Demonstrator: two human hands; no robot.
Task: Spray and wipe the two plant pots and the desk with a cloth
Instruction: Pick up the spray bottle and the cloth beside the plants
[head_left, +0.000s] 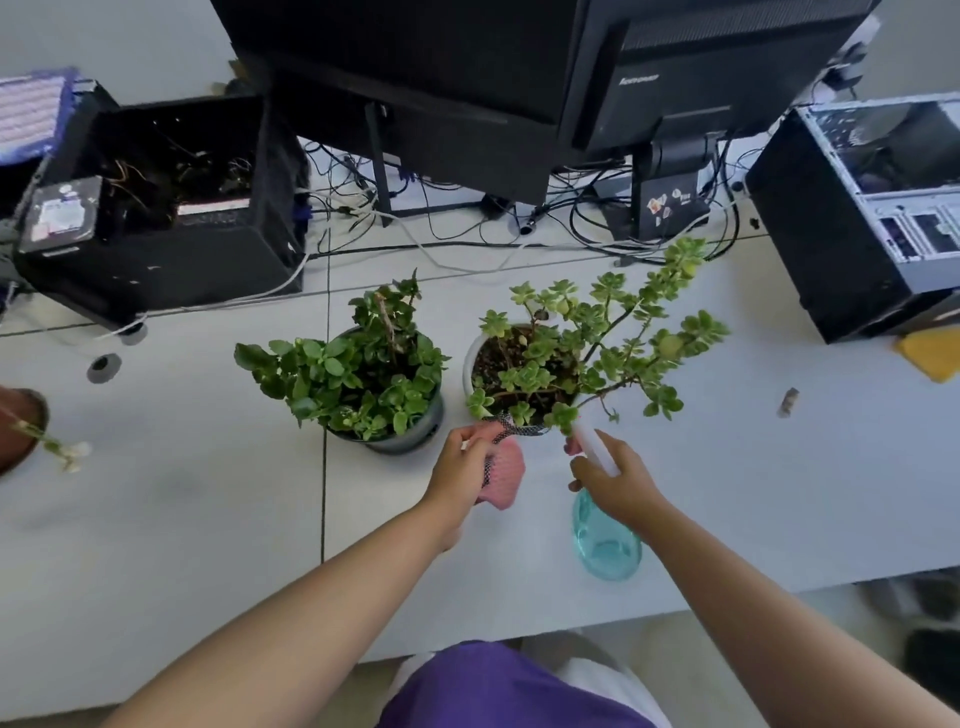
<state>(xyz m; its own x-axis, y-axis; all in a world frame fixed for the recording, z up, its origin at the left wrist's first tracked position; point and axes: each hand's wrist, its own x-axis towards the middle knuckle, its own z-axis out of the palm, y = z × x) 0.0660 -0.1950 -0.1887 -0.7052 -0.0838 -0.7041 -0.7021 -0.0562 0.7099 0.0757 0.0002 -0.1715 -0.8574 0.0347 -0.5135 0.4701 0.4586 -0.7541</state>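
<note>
Two potted plants stand side by side on the white desk (208, 509). The left one is a grey-green pot (415, 434) with dark leafy growth. The right one is a white pot (470, 364) with a sprawling light-green succulent. My left hand (460, 467) grips a pink cloth (506, 475) with a dark mesh edge, pressed against the near side of the white pot. My right hand (615, 480) holds a translucent blue spray bottle (605, 540) by its white head, with the nozzle up against the same pot.
Two black monitors (467, 78) and tangled cables fill the back of the desk. An open computer case (156, 208) stands at the left and another case (857, 218) at the right. A brown pot (18, 431) sits at the left edge, a yellow cloth (930, 353) at the right.
</note>
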